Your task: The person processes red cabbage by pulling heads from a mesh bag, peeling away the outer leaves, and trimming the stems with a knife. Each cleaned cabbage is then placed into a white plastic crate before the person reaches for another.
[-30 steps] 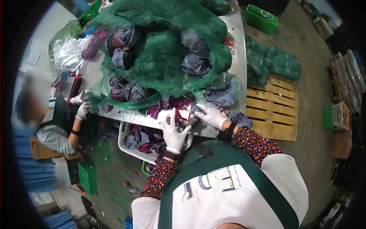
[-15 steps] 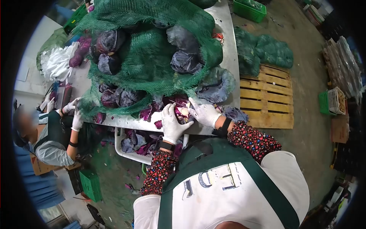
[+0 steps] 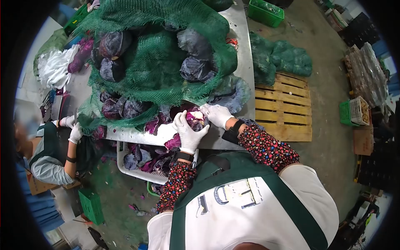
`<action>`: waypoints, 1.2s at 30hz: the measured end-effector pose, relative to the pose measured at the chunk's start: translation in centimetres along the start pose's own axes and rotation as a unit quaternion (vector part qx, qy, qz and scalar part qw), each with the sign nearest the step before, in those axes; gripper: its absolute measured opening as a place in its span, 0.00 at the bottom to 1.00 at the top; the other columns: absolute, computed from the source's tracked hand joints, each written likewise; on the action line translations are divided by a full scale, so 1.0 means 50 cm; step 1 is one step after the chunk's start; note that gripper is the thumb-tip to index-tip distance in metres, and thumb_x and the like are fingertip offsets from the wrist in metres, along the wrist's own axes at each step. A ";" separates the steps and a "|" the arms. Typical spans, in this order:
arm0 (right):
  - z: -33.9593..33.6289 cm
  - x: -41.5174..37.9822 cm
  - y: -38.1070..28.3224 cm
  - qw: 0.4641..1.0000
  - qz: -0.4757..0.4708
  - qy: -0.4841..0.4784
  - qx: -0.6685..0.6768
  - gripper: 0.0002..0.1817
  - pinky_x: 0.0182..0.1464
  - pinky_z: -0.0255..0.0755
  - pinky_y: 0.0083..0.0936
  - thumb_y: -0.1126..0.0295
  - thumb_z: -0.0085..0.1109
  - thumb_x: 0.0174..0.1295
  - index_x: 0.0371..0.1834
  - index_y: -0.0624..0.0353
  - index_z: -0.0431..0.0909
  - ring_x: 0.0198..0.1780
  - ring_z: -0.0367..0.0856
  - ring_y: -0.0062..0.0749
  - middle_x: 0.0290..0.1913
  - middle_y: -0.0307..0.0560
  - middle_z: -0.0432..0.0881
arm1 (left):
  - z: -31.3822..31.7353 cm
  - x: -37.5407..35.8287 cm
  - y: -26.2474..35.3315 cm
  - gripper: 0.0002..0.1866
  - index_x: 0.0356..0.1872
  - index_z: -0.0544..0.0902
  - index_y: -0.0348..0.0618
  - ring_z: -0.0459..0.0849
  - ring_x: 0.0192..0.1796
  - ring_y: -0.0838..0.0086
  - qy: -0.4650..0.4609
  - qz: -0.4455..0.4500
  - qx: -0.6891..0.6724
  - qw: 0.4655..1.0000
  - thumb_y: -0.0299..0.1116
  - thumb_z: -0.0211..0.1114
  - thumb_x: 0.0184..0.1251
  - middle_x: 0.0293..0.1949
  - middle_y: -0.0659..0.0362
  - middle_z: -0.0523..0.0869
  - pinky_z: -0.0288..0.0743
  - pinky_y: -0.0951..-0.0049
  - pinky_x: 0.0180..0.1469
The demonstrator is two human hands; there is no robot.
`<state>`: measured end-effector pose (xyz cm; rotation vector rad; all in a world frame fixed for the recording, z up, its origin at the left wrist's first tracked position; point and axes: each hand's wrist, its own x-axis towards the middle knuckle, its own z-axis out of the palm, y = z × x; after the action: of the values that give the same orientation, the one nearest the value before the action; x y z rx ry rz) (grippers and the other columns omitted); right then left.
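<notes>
At the table's near edge lies a partly trimmed red cabbage (image 3: 195,121), its pale cut base facing up. My gloved left hand (image 3: 188,134) grips its left side, thumb and fingers spread around it. At its upper right is my gloved right hand (image 3: 216,115), fingers curled round what looks like a small knife; the blade hardly shows now. Loose purple leaves (image 3: 173,142) lie beside my left hand. Just beyond, a green mesh bag (image 3: 156,62) lies open over several whole red cabbages (image 3: 196,68).
Below the table edge stands a white basket (image 3: 137,171) of purple leaves. At the left, a co-worker's gloved hand (image 3: 76,133) is by the mesh. A wooden pallet (image 3: 283,109) and more filled mesh bags (image 3: 291,57) are on the floor at the right.
My right hand has shifted up and left over the cabbage, and the thin blade that showed across it is no longer distinct. More pale cut surface shows. The whole view has shifted slightly.
</notes>
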<state>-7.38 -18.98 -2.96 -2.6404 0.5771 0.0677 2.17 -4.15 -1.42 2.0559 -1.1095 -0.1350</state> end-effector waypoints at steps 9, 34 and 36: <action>0.041 0.020 0.025 0.988 0.113 -0.049 0.089 0.25 0.53 0.71 0.50 0.52 0.33 0.73 0.50 0.58 0.78 0.48 0.80 0.59 0.45 0.63 0.83 | -0.001 -0.099 -0.018 0.52 0.63 0.64 0.37 0.61 0.64 0.47 0.056 0.056 0.021 0.997 0.44 0.82 0.34 0.60 0.42 0.64 0.55 0.50 0.67; -0.048 -0.082 -0.087 0.990 0.095 -0.066 0.075 0.27 0.41 0.76 0.48 0.50 0.35 0.74 0.67 0.55 0.63 0.39 0.84 0.57 0.38 0.63 0.84 | -0.101 -0.026 -0.016 0.59 0.64 0.63 0.39 0.68 0.59 0.51 -0.140 0.078 0.042 0.986 0.39 0.86 0.21 0.63 0.51 0.70 0.66 0.57 0.63; -0.088 -0.090 -0.107 0.993 0.073 -0.080 0.040 0.22 0.46 0.78 0.44 0.60 0.34 0.74 0.65 0.55 0.67 0.47 0.83 0.52 0.54 0.57 0.79 | -0.091 -0.028 -0.006 0.57 0.64 0.64 0.41 0.68 0.59 0.51 -0.124 0.085 0.048 0.988 0.40 0.86 0.22 0.65 0.51 0.69 0.67 0.58 0.63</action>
<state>-9.48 -14.75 3.80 -2.4838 0.7020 0.2905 3.48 -0.35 1.17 2.0564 -1.4642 -0.2615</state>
